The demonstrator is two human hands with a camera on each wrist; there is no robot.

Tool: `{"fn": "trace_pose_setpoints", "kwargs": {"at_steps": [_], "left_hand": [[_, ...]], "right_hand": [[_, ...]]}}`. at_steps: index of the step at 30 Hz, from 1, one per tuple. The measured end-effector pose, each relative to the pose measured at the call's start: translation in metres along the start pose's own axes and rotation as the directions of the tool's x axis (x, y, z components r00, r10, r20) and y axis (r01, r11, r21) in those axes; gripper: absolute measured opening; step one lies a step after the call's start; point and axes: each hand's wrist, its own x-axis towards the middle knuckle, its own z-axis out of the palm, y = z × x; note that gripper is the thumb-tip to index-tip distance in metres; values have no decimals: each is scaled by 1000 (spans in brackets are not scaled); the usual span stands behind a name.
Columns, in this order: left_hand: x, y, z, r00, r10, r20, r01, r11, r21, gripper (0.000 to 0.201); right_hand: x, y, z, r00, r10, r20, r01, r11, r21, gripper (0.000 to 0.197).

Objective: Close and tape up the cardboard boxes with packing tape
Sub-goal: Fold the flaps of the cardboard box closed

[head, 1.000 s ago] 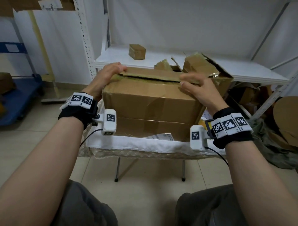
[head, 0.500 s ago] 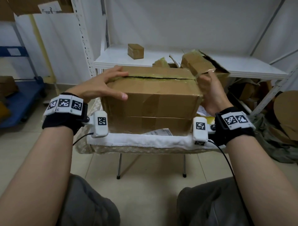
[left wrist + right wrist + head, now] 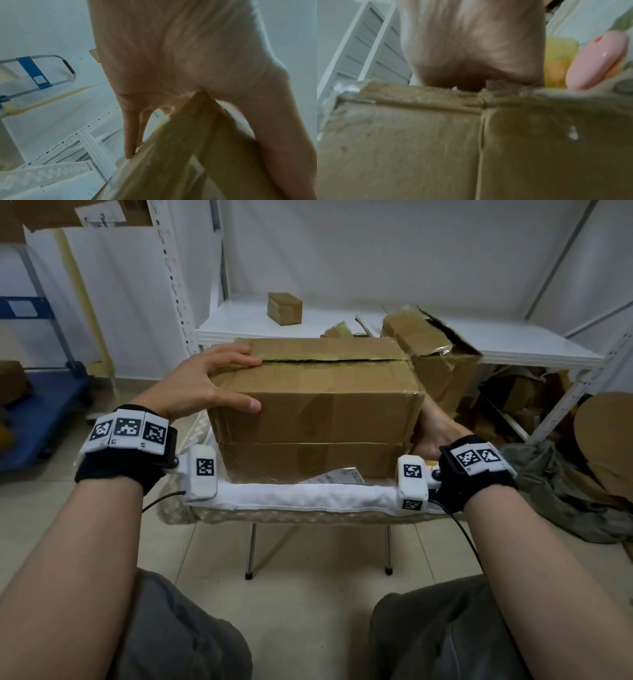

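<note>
A large brown cardboard box [image 3: 315, 405] stands on a small table, its two top flaps folded down with a narrow seam [image 3: 329, 359] between them. My left hand [image 3: 205, 381] lies over the box's top left corner, fingers flat on the flap and thumb on the front face. The left wrist view shows those fingers [image 3: 130, 135] reaching over the box edge [image 3: 171, 162]. My right hand [image 3: 431, 433] is against the box's right side, low down, its fingers hidden behind the box. In the blurred right wrist view the palm [image 3: 471, 47] meets the cardboard [image 3: 419, 148].
The table's white cloth [image 3: 308, 496] shows in front of the box. A torn open box [image 3: 442, 364] stands behind on the right, a small box [image 3: 285, 309] on the white shelf [image 3: 513, 344]. A blue cart [image 3: 41, 405] is at left. A pink rounded object [image 3: 597, 59] lies beside the box.
My right hand left the top flap and slid down the box's right side. The left hand moved forward onto the top left corner. The flaps now lie flat.
</note>
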Motion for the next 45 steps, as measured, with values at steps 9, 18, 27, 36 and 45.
{"fn": "trace_pose_setpoints", "kwargs": {"at_steps": [9, 18, 27, 36, 45], "left_hand": [[-18, -4, -31, 977, 53, -206, -120, 937, -329, 69], [-14, -24, -12, 967, -91, -237, -101, 720, -687, 55], [2, 30, 59, 967, -128, -222, -223, 9, -975, 70], [7, 19, 104, 974, -15, 227, 222, -148, -964, 113], [-6, 12, 154, 920, -274, 281, 248, -149, -957, 34]], "right_hand": [[-20, -38, 15, 915, -398, 69, 365, 886, 285, 77], [-20, -36, 16, 884, -457, -100, 468, 872, 148, 67], [-9, -15, 44, 972, -220, 83, 227, 971, -81, 55], [-23, -22, 32, 963, -256, -85, 269, 918, 291, 39], [-22, -28, 30, 942, -256, -217, 263, 965, 1, 19]]}}
